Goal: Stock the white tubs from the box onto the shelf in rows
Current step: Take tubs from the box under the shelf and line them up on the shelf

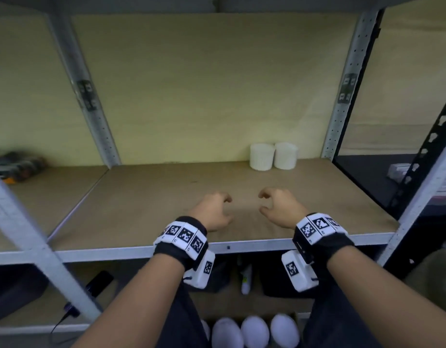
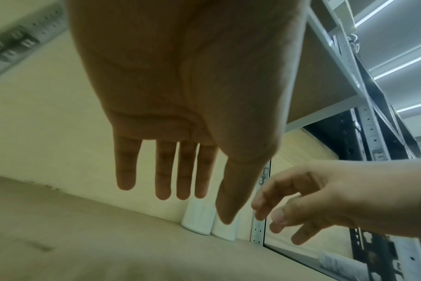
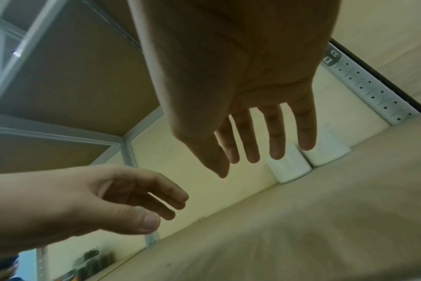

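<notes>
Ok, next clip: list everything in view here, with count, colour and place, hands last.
tubs on shelf: two, white, side by side at the back right of the shelf board
tubs below: at least three, white, blurred, at the bottom edge of the head view, between the person's arms
shelf: one, brown board on a grey-white metal frame, in front of the person
blurred items: dark, count unclear, on the neighbouring bay to the left
dark device with cable: one, on the lower level, left
wrist trackers: two, black and white, one on each wrist
left hand: over the board, holds nothing, fingers relaxed
right hand: over the board, holds nothing, fingers loosely curled
</notes>
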